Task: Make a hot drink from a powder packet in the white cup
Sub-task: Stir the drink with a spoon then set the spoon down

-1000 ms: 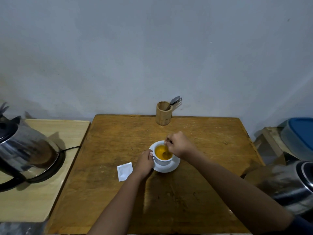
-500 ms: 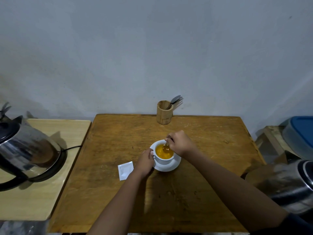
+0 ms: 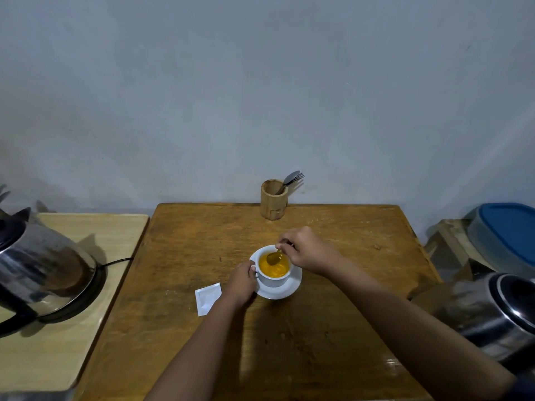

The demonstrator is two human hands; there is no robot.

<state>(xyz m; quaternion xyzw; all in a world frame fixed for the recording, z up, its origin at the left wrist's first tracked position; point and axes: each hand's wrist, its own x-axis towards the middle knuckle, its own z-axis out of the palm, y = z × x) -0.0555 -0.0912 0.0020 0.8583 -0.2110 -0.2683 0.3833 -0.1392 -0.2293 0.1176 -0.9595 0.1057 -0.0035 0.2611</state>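
Note:
The white cup (image 3: 273,280) stands on a white saucer (image 3: 285,291) in the middle of the wooden table (image 3: 202,241). Orange liquid fills the cup. My left hand (image 3: 240,282) grips the cup's left side at the handle. My right hand (image 3: 307,250) holds a small spoon (image 3: 274,257) by its stem, with the bowl of the spoon dipped in the liquid at the cup's far side. A white powder packet (image 3: 207,298) lies flat on the table just left of my left wrist.
A steel electric kettle (image 3: 40,270) sits on its base on the pale side table at left, cord trailing right. A bamboo holder (image 3: 273,202) with cutlery stands at the table's far edge. Another steel vessel (image 3: 492,311) and a blue-lidded container (image 3: 509,230) are at right.
The spoon has swept from the near right part of the cup toward its far side, my right hand shifting slightly with it. My left hand and the cup stay put.

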